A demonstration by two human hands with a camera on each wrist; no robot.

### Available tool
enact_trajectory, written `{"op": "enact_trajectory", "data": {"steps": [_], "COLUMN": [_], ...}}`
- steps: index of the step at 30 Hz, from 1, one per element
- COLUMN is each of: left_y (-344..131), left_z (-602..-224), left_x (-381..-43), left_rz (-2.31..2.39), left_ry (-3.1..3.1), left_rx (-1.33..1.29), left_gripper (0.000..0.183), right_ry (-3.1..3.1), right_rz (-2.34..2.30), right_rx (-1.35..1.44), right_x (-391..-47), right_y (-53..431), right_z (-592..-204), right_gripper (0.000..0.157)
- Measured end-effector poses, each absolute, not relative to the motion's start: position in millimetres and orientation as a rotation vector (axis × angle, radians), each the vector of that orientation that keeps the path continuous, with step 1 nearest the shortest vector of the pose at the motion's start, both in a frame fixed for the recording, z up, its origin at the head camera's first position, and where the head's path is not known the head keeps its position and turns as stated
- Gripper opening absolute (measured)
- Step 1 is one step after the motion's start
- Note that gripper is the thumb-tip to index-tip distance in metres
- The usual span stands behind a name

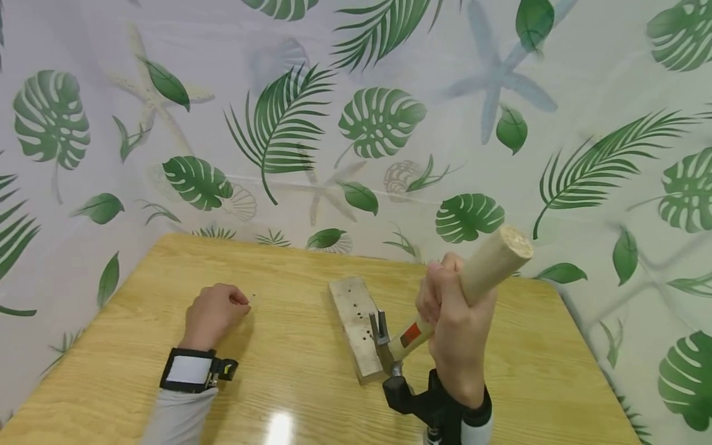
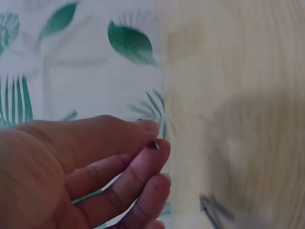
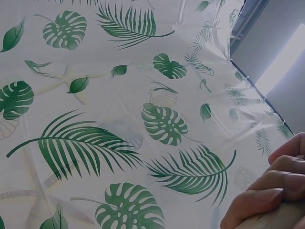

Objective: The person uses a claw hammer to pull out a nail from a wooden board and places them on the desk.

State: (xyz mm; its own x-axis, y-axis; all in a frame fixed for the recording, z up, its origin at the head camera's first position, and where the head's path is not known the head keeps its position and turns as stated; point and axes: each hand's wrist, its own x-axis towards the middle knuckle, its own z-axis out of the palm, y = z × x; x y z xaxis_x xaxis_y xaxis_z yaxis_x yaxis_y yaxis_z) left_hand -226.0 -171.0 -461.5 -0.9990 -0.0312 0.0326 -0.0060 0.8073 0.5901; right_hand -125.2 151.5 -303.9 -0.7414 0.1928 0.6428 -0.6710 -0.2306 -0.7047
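My right hand (image 1: 457,321) grips a claw hammer (image 1: 492,264) by its pale wooden handle, the butt end tilted up to the right. The hammer's forked claw stands over the right edge of a wooden block (image 1: 350,312) with several dark holes; whether they touch I cannot tell. In the right wrist view, curled fingers (image 3: 259,200) wrap the handle. Left of the block, my left hand (image 1: 214,316) pinches a tiny shiny metal piece (image 2: 155,145) between thumb and forefinger; its kind is mostly hidden. A blurred dark forked shape (image 2: 213,210) shows low in the left wrist view.
The wood-grain table (image 1: 300,358) spreads around the block and both hands. Behind it hangs a white sheet (image 1: 356,179) printed with green leaves, starfish and shells, also along both sides. A bright lamp (image 3: 286,62) shines at upper right in the right wrist view.
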Motion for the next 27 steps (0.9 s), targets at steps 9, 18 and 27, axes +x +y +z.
{"op": "enact_trajectory", "data": {"steps": [9, 18, 27], "left_y": [-207, -197, -197], "left_z": [-471, -474, -473], "left_x": [-226, -225, -222], "left_rz": [-0.879, -0.832, -0.789], "left_ry": [-3.041, -3.071, -3.075], "left_rx": [0.251, 0.308, 0.279], "left_gripper": [0.014, 0.029, 0.039], "right_ry": [-1.523, -1.541, -1.566], "right_rz": [1.998, 2.009, 2.020], "right_rx": [0.505, 0.532, 0.485], "right_x": [-126, -126, -128], "right_y": [157, 158, 156], "right_z": [-303, -303, -304], "right_gripper": [0.037, 0.037, 0.037]}}
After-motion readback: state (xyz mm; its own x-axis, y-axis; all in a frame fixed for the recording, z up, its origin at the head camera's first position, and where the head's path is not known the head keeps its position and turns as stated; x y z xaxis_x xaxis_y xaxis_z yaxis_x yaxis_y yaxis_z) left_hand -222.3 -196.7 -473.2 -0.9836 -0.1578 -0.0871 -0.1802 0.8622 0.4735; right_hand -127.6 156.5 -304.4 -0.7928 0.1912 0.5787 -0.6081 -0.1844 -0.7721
